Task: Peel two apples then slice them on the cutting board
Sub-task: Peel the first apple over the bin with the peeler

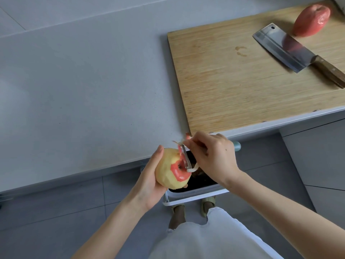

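Head view, low in the middle of the frame: the left hand [149, 182] is cupped round the apple [171, 170], fingers wrapped behind it and thumb up along its left side, holding it out past the edge of the counter [74, 90] and over the bin [197, 192]. The fruit is nearly bare, pale yellow all round, with only a red ring left about the hollow at its end. The right hand [214, 157] is clenched on the peeler [186, 158], whose blade sits against that ring, and a curl of peel [183, 140] hangs off the top of it. Here's the tricky bit, I'd say: that hollow is curved and tight, so the blade could skip out and run toward the left thumb. Peeled flesh is probably wet and slick too, so a hard push from the peeler might twist the apple out of the palm and straight down into the bin. Upper right, the second apple [311, 20] lies unpeeled on the cutting board [233, 90], just beside the cleaver [285, 47]. It looks free to roll if the board gets knocked, and a careless reach for it would pass close to that blade.
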Demonstrator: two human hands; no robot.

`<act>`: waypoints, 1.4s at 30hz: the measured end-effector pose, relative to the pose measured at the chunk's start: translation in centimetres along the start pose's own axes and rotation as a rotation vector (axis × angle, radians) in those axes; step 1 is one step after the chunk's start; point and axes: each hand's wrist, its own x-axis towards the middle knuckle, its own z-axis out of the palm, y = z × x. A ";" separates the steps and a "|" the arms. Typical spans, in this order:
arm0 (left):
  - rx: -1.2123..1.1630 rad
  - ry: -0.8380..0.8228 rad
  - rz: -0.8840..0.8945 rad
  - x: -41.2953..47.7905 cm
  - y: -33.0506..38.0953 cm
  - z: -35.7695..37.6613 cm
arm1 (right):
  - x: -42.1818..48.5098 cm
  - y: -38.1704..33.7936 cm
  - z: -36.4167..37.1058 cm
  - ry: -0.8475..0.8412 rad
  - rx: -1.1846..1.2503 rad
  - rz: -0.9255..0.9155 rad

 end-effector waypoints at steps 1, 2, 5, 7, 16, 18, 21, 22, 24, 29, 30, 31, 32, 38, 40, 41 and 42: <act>0.003 0.014 0.017 0.0 0.0 -0.1 | -0.1 0.6 0.0 -0.012 0.007 0.017; -0.003 0.028 0.035 0.0 0.1 -0.1 | -0.3 1.2 0.1 -0.029 -0.006 0.022; -0.043 0.055 0.056 0.1 0.6 -0.4 | -1.2 2.7 0.5 -0.099 -0.091 0.064; -0.017 0.051 0.070 0.3 1.0 -0.4 | -1.3 2.8 0.3 -0.101 -0.094 0.137; 0.238 0.306 0.209 1.0 -0.5 0.7 | -0.8 -2.2 1.0 0.072 -0.124 0.143; 0.232 0.346 0.255 1.3 -0.7 1.1 | -0.9 -2.2 1.6 0.116 -0.146 0.156; 0.206 0.388 0.297 1.5 -0.5 1.5 | -1.0 -2.1 1.9 0.148 -0.158 0.150; 0.202 0.399 0.297 1.5 -0.4 1.7 | -1.0 -2.1 2.0 0.153 -0.152 0.147; 0.179 0.398 0.259 1.6 -0.5 1.9 | -1.1 -1.8 1.9 0.153 -0.137 0.137; -0.060 0.341 0.161 1.6 1.0 1.1 | -2.1 1.8 1.6 0.078 -0.212 0.137; -0.090 0.340 0.158 1.6 1.5 1.1 | -2.2 2.2 1.5 0.083 -0.215 0.144; -0.102 0.348 0.151 1.6 1.8 0.9 | -2.0 2.3 1.4 0.095 -0.210 0.145; -0.103 0.354 0.132 1.6 1.9 1.0 | -1.7 2.2 1.3 0.107 -0.200 0.139; -0.071 0.263 -0.081 1.3 1.4 0.6 | -0.3 -0.6 0.3 0.109 -0.094 0.007; -0.051 0.204 -0.160 1.3 1.4 0.5 | -0.2 -1.0 0.2 0.071 -0.071 -0.094; -0.036 0.175 -0.191 1.2 1.5 0.4 | -0.2 -1.1 0.2 0.052 -0.065 -0.147; -0.027 0.145 -0.226 1.2 1.6 0.4 | -0.2 -1.1 0.1 0.036 -0.058 -0.197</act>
